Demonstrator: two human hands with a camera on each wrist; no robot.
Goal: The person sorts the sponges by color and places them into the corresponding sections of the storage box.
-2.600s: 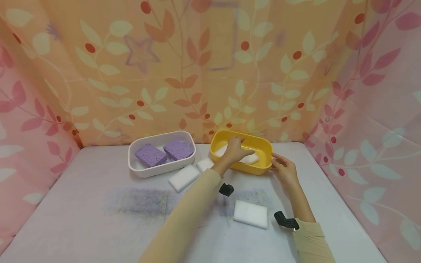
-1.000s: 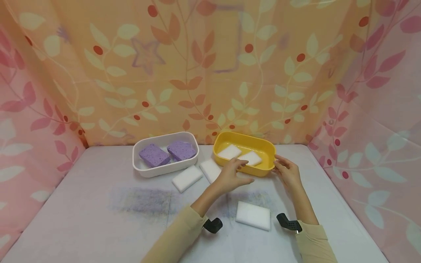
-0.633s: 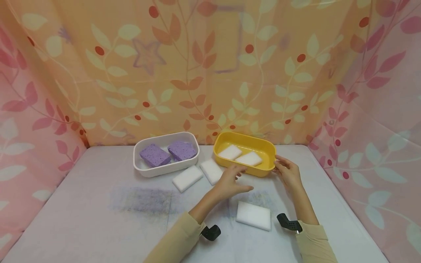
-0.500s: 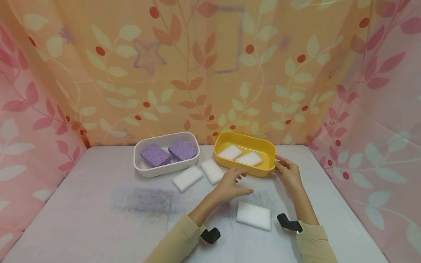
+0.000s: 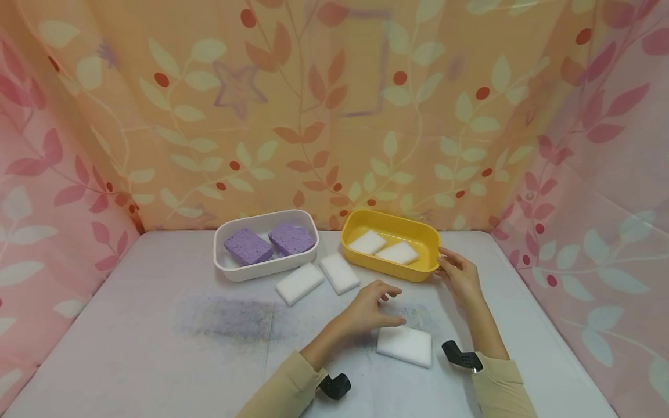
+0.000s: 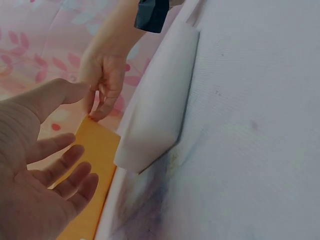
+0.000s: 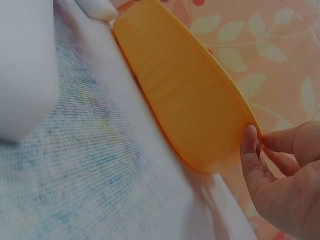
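Observation:
In the head view, my left hand (image 5: 366, 310) hovers fingers spread, its thumb by the far edge of a white sponge (image 5: 405, 347) lying near me. The left wrist view has that sponge (image 6: 160, 100) apart from my loosely bent fingers, which hold nothing. With thumb and fingers, my right hand (image 5: 462, 281) pinches the right-end rim of a yellow tray (image 5: 384, 268); the right wrist view shows the thumb on the tray's outer wall (image 7: 175, 85). Two white sponges (image 5: 397, 253) lie flat inside the tray, side by side.
Left of the yellow tray stands a white tray (image 5: 261, 270) with two purple sponges (image 5: 248, 247) in it. Two more white sponges (image 5: 299, 283) lie on the table before the trays. Patterned curtains (image 5: 292, 116) close off the back and both sides.
My left hand has drawn back from inside the yellow tray, coming toward me to beside the near white sponge. My right hand has stayed at the tray's right end.

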